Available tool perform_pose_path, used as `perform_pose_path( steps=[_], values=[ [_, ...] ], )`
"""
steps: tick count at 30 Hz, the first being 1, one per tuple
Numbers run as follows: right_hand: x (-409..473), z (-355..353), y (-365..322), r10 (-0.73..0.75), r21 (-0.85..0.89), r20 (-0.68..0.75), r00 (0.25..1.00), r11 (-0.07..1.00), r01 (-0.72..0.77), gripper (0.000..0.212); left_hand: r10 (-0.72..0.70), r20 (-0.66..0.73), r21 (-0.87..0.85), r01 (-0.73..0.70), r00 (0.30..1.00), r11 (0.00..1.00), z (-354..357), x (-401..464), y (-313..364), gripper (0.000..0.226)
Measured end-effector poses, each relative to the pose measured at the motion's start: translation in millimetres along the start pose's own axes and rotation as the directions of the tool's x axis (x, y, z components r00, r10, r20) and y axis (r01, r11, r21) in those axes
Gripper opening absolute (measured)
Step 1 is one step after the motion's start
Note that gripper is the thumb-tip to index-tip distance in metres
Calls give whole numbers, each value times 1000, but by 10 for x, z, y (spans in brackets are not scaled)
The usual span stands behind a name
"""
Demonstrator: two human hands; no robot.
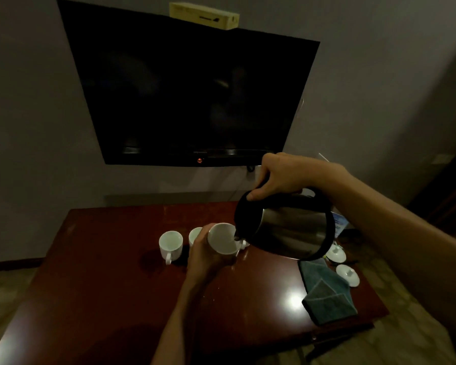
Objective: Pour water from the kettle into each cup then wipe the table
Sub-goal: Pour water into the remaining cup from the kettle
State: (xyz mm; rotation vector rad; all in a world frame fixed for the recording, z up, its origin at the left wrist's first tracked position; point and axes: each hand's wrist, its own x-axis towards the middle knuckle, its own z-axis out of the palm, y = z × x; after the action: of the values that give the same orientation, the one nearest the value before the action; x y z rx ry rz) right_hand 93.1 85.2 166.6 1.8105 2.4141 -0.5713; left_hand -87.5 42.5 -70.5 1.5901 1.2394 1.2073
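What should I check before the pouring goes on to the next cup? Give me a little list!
1. Right hand grips the kettle handle: ok.
2. Spout over the tilted cup: ok.
3. Left hand holds that cup: ok.
4. Held cup full enough: cannot tell.
5. Two other cups, the leftmost cup and the middle cup, standing upright: ok.
6. Cloth on the table ready for wiping: ok.

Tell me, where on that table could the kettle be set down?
Bare wood on the table lies in front of the cups, left of the cloth. The right edge is crowded: cloth, two lids. The kettle is in the right hand.
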Motion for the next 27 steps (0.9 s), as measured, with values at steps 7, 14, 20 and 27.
perform_pose_path(
  steps=[7, 14, 20, 27],
  values=[
    [-2, 16, 16, 17, -5, 2, 1000, 1000, -17, 39, 0, 3, 18, 0, 1000, 1000, 9, -8, -54, 77],
    [29, 38, -10, 9, 13, 1, 1000, 1000, -9, 38, -11, -7, 5, 11, 1000, 1000, -7, -22, -14, 75],
    [56, 8, -5, 1, 18, 9, 1000, 1000, -1, 42, -38, -5, -29, 38, 999, 999, -19, -16, -12, 74],
    [23, 1, -95, -15, -3, 7, 1000, 1000, 15, 37, -70, 23, -31, 71, 997, 997, -23, -34, -48, 75]
  ],
)
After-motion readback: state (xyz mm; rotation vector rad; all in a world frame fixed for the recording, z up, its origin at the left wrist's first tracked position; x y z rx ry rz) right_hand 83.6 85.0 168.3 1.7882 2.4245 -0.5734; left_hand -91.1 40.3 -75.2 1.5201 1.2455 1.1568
